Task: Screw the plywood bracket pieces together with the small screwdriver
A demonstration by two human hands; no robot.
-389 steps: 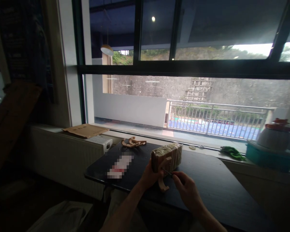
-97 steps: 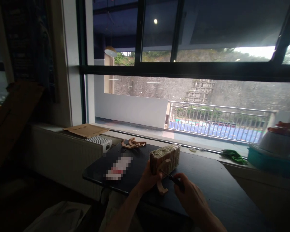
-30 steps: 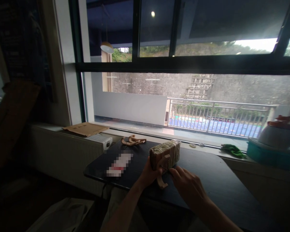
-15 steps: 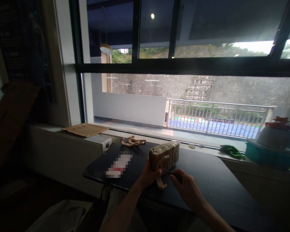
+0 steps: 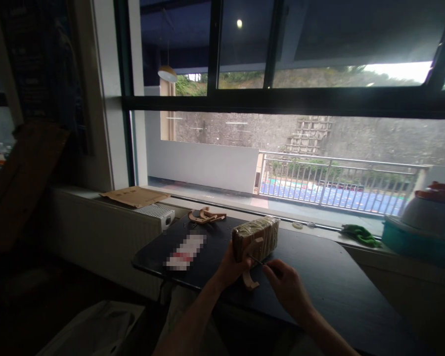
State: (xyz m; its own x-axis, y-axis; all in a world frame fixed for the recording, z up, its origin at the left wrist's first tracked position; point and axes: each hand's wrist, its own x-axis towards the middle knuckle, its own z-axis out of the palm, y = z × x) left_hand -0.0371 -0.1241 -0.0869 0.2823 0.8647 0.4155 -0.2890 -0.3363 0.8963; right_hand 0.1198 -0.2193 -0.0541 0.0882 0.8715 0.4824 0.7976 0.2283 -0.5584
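My left hand [image 5: 232, 265] is closed around a curved wooden piece [image 5: 251, 281], pressing it against the end of a box-shaped block [image 5: 257, 235] wrapped in straw-coloured cord or tape. My right hand [image 5: 285, 278] pinches a screwdriver [image 5: 260, 261] whose thin shaft points left. The tip meets the middle of the curved piece, close to my left thumb; whether it sits in a screw is too small to see. My left fingers are partly hidden behind the wood. More curved wooden pieces [image 5: 206, 216] lie at the table's far left corner.
The black table [image 5: 319, 277] stands against a windowsill. A blurred white and red packet [image 5: 187, 252] lies on its left side. On the sill are a brown envelope [image 5: 135, 197], a green cloth [image 5: 360, 236] and a teal basin [image 5: 404, 237]. A white radiator [image 5: 107, 232] is at left.
The whole view has shifted slightly, so things sit a little further right. My right fingers have changed their grip on the screwdriver a little. The wooden piece stays against the block.
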